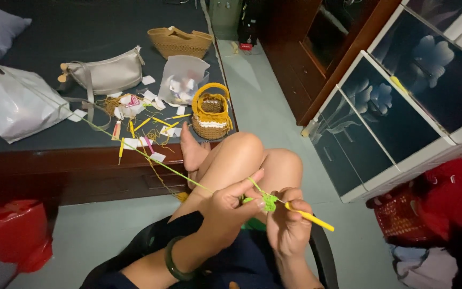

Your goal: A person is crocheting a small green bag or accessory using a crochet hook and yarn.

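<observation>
My left hand [230, 206] pinches a small green crochet piece [267, 201] and has green yarn [151, 159] looped over its raised forefinger. The yarn runs taut up and left to the bed. My right hand [289, 223] grips a yellow crochet hook [312, 218], its tip at the green piece and its handle pointing right. Both hands are over my bent knees [247, 158]. A dark green bangle [173, 261] sits on my left wrist.
On the dark bed [38, 136] lie a white plastic bag [14, 101], a grey handbag [105, 72], a woven tan bag [180, 42], a yellow-and-tan crochet basket [210, 112], and several hooks and paper scraps. A red bag [9, 230] lies on the floor at the left, a floral-panelled cabinet [397, 107] stands to the right, and a red basket [402, 214] sits below the cabinet.
</observation>
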